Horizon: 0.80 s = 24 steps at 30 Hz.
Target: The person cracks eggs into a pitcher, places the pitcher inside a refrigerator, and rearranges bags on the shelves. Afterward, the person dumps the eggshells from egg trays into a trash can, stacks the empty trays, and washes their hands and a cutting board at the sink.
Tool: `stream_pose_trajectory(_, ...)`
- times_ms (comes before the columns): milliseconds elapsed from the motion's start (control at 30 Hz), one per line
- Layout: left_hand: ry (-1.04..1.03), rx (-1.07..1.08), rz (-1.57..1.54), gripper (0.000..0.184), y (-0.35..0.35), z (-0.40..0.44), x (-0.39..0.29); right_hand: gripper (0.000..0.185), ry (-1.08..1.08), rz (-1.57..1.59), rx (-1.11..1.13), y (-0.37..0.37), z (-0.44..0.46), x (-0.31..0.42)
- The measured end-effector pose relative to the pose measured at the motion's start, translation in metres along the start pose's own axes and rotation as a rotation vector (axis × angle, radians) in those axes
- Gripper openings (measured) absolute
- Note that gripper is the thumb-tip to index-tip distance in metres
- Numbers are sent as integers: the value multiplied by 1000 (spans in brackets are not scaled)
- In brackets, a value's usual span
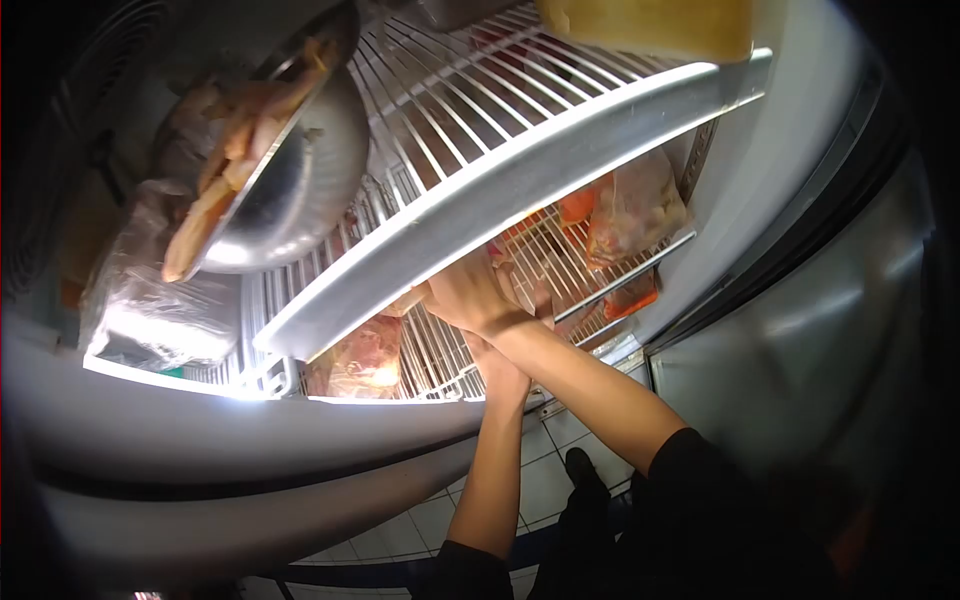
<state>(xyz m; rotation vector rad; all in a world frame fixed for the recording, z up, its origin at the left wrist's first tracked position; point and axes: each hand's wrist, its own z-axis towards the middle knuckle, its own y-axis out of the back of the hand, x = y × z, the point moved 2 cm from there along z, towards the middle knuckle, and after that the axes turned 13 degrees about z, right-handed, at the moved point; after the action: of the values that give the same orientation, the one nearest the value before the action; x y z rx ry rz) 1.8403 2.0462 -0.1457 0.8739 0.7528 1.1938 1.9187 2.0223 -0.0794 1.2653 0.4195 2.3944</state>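
Both arms reach below the upper wire shelf (520,150) of a lit refrigerator and cross at the wrists. My right hand (465,290) is bent over the lower wire rack, its fingers mostly hidden by the shelf's front edge. It is beside a clear bag of pinkish meat (362,358). My left hand (500,362) is under and behind the right wrist, partly covered by it. Its fingers are not clear, so whether either hand holds something cannot be made out.
On the left, a tilted metal bowl (305,185) holds raw poultry pieces (245,135), above plastic-wrapped packs (165,310). A yellowish container (650,25) is on the upper shelf. More bagged meat (635,210) is at right. A shoe (580,467) is on the tiled floor.
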Motion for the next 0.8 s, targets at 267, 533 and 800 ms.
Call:
stream_pose_trajectory(267, -36, 231, -14, 90, -10, -7, 5, 42, 96, 93, -106, -1, -3, -3)
stream_pose_trajectory(533, -57, 98, 87, 79, -19, 2, 3, 29, -66, 219, -147, 17, 15, -27)
stream_pose_trajectory(800, 1, -104, 46, 47, 20, 21, -15, 21, -44, 143, -184, 89, 59, -79)
